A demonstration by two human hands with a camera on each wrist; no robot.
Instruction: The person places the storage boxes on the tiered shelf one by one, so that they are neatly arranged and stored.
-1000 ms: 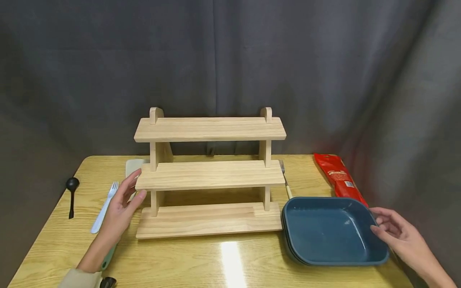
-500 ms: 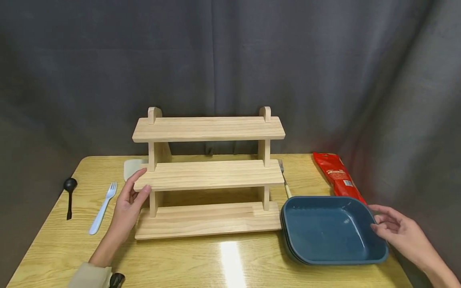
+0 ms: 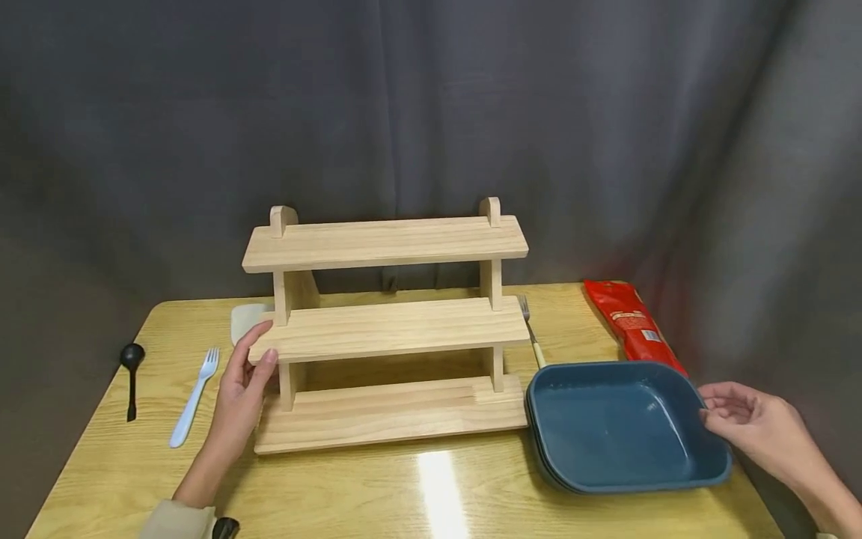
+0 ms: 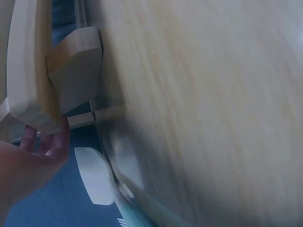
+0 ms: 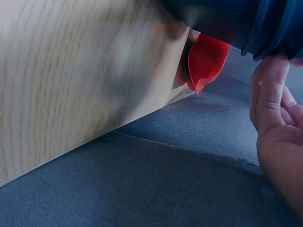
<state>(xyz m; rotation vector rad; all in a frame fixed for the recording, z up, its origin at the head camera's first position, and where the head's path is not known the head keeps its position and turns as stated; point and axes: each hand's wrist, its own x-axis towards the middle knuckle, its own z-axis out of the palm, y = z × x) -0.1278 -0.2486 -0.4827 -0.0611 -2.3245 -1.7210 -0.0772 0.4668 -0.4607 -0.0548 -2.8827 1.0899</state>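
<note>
In head view, basins (image 3: 619,430) were seen right of the wooden rack (image 3: 390,329); in left wrist view, its stiff-looking shelf end (image 4: 35,104) was gripped by the left hand (image 4: 33,165); in right wrist view, likely slick rims (image 5: 258,26), seemingly apt holds, were pinched by the right hand (image 5: 279,116).

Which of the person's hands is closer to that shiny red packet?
Right. The right hand holds the right end of the dark blue rectangular tubs, in front and right of the shiny red packet; the left hand is farther, at the left end of the pale wooden three-tier rack.
</note>
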